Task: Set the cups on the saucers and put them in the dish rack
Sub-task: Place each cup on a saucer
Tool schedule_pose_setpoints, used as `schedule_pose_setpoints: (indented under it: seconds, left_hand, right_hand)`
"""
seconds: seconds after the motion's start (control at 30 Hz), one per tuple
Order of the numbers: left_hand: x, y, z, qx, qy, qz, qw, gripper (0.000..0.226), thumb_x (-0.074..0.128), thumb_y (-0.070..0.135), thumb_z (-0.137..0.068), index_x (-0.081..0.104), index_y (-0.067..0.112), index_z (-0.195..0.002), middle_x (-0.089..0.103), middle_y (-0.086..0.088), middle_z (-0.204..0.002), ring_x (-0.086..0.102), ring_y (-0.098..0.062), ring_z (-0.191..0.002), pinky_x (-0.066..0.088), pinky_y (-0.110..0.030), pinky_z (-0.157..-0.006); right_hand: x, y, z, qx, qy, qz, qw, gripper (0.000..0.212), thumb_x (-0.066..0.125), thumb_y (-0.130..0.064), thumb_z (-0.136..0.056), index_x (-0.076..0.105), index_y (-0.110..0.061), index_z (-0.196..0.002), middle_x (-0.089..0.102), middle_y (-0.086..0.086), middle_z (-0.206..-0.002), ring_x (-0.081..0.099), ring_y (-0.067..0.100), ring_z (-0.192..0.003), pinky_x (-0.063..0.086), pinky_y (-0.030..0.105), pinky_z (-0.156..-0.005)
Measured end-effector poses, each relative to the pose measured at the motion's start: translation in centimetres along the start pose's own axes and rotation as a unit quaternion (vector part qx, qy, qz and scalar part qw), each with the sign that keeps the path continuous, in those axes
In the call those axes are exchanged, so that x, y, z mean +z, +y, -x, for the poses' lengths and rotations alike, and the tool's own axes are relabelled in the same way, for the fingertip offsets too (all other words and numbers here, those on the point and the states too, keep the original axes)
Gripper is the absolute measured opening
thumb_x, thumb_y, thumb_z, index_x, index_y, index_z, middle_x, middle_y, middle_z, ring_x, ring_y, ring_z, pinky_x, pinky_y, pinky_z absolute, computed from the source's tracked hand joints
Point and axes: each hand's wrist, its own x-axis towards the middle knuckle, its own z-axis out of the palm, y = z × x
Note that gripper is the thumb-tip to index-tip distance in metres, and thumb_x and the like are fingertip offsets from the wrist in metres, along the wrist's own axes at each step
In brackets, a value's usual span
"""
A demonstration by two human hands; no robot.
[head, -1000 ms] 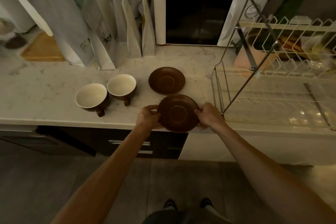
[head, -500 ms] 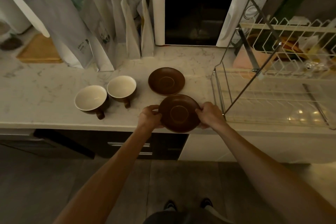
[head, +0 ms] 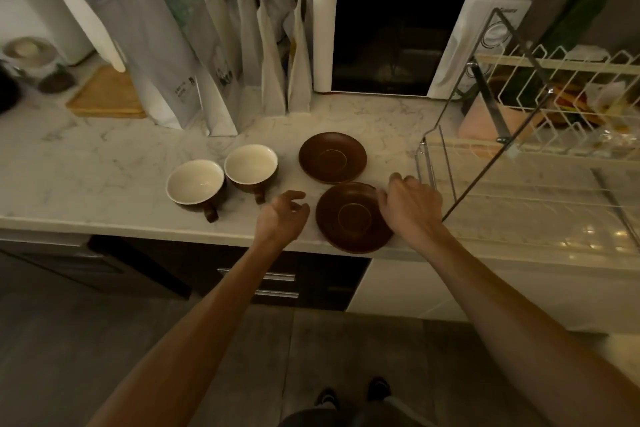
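Dish rack (head: pixel 519 191) stood right on the counter (head: pixel 86 177). Two glazed saucers (head: pixel 353 217) and two cups (head: pixel 251 168) lay beside it: rigid, breakable, probably slick; best taken by handle or rim. Left hand (head: pixel 282 217) hovered loose, empty. Right hand (head: pixel 410 206) rested on the near saucer's rim; grip unclear.

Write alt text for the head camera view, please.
The right hand rests on the near saucer at the counter's edge; the left hand hovers beside it, empty. Two cups and another saucer wait beside the dish rack.
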Motion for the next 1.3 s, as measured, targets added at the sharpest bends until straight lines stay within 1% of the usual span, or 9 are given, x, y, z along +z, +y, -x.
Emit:
schedule_pose_setpoints:
  seconds: [0.17, 0.33, 0.53, 0.63, 0.73, 0.87, 0.97, 1.07, 1.3]
  left_hand:
    - [-3.5, -0.3, 1.1, -0.007, 0.071, 0.023, 0.997, 0.038, 0.057, 0.029, -0.092, 0.056, 0.02, -0.129, 0.064, -0.004, -0.107, 0.069, -0.023, -0.083, 0.06, -0.045, -0.079]
    - [-5.8, -1.1, 1.4, -0.075, 0.137, 0.131, 0.979, 0.039, 0.054, 0.021, -0.092, 0.053, 0.013, -0.13, 0.063, -0.012, -0.108, 0.064, -0.028, -0.094, 0.059, -0.049, -0.08]
    - [-6.0, -0.4, 0.4, -0.14, 0.194, 0.198, 0.951, 0.048, 0.06, 0.03, -0.09, 0.049, 0.011, -0.132, 0.057, -0.014, -0.125, 0.062, -0.035, -0.107, 0.059, -0.049, -0.08]
    - [-5.5, -0.5, -0.7, -0.175, 0.197, 0.221, 0.939, 0.046, 0.057, 0.028, -0.093, 0.049, 0.011, -0.135, 0.057, -0.017, -0.129, 0.061, -0.034, -0.109, 0.06, -0.044, -0.076]
    - [-5.0, -0.6, -1.5, -0.192, 0.188, 0.231, 0.935, 0.045, 0.055, 0.029, -0.095, 0.048, 0.011, -0.136, 0.056, -0.014, -0.129, 0.06, -0.033, -0.111, 0.059, -0.037, -0.068]
    - [-4.5, -1.0, -2.2, -0.173, 0.179, 0.193, 0.949, 0.048, 0.051, 0.032, -0.096, 0.044, 0.015, -0.14, 0.059, -0.011, -0.114, 0.062, -0.029, -0.101, 0.058, -0.049, -0.083]
    - [-4.2, -1.5, -3.1, -0.161, 0.189, 0.205, 0.947, 0.047, 0.05, 0.032, -0.096, 0.043, 0.016, -0.14, 0.06, -0.007, -0.103, 0.06, -0.023, -0.088, 0.057, -0.052, -0.085]
    - [-4.1, -1.7, -3.7, -0.171, 0.207, 0.259, 0.928, 0.047, 0.05, 0.033, -0.096, 0.044, 0.017, -0.14, 0.058, -0.012, -0.126, 0.06, -0.027, -0.103, 0.057, -0.049, -0.085]
    - [-3.7, -2.3, -4.1, -0.16, 0.241, 0.259, 0.922, 0.033, 0.052, 0.031, -0.093, 0.06, 0.021, -0.124, 0.062, 0.001, -0.104, 0.058, -0.027, -0.11, 0.051, -0.051, -0.095]
  right_hand:
    - [-1.4, -3.1, -3.1, -0.047, -0.006, -0.106, 0.993, 0.038, 0.041, -0.043, -0.101, 0.059, -0.014, -0.119, 0.068, 0.006, -0.102, 0.067, 0.025, -0.09, 0.042, 0.031, -0.064]
    - [-2.4, -7.5, -6.3, -0.102, -0.057, -0.195, 0.974, 0.04, 0.048, -0.04, -0.1, 0.058, -0.016, -0.13, 0.066, 0.005, -0.122, 0.062, 0.023, -0.111, 0.047, 0.034, -0.082]
    - [-2.3, -11.1, -8.4, -0.161, -0.111, -0.213, 0.957, 0.042, 0.047, -0.042, -0.099, 0.058, -0.011, -0.124, 0.067, 0.009, -0.119, 0.065, 0.028, -0.105, 0.052, 0.036, -0.08]
    - [-1.6, -12.4, -8.9, -0.166, -0.162, -0.258, 0.938, 0.039, 0.049, -0.039, -0.099, 0.057, -0.01, -0.124, 0.07, 0.008, -0.108, 0.07, 0.024, -0.081, 0.061, 0.04, -0.072]
    - [-0.5, -13.2, -9.7, -0.161, -0.192, -0.282, 0.926, 0.039, 0.051, -0.038, -0.099, 0.057, -0.01, -0.126, 0.072, 0.007, -0.101, 0.072, 0.022, -0.072, 0.063, 0.04, -0.065]
    - [0.7, -14.0, -10.3, -0.151, -0.227, -0.299, 0.915, 0.041, 0.052, -0.035, -0.099, 0.054, -0.009, -0.13, 0.07, 0.011, -0.111, 0.074, 0.022, -0.076, 0.064, 0.04, -0.064]
    - [1.4, -14.5, -10.9, -0.123, -0.253, -0.337, 0.899, 0.043, 0.053, -0.034, -0.099, 0.051, -0.009, -0.134, 0.067, 0.011, -0.117, 0.074, 0.022, -0.079, 0.064, 0.04, -0.064]
    - [2.1, -15.2, -11.4, -0.089, -0.281, -0.381, 0.876, 0.046, 0.053, -0.031, -0.099, 0.048, -0.009, -0.139, 0.065, 0.014, -0.121, 0.074, 0.022, -0.077, 0.064, 0.04, -0.064]
    - [3.3, -16.3, -11.5, -0.032, -0.304, -0.432, 0.849, 0.039, 0.05, -0.01, -0.098, 0.052, -0.006, -0.137, 0.066, 0.021, -0.12, 0.076, 0.028, -0.068, 0.064, 0.045, -0.065]
